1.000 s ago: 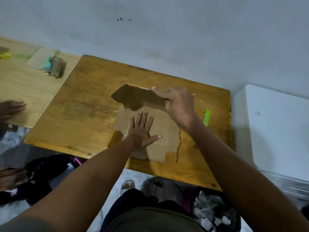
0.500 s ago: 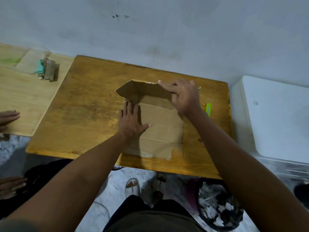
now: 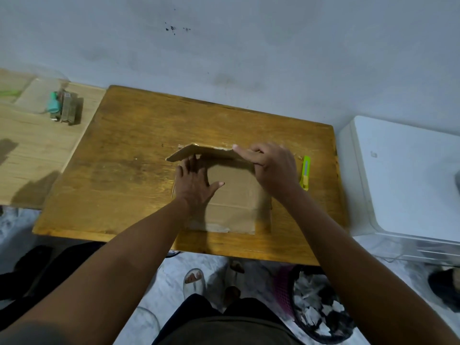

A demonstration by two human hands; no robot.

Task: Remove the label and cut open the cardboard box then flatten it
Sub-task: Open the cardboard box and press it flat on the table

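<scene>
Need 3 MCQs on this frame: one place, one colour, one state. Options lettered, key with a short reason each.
1. Where is the utility knife?
A. on the table, beyond the right hand
B. in the left hand
C. on the floor

2. Colour of the knife?
A. red
B. yellow-green
C. black

3. State of the cardboard box?
A. sealed, upright
B. mostly flat, far flap raised
C. in the bin

Key: 1 A, it lies on the wooden table beside that hand. 2 B, its body is bright yellow-green. 3 B, the left hand presses the flat panel while the right holds the far flap up.
</scene>
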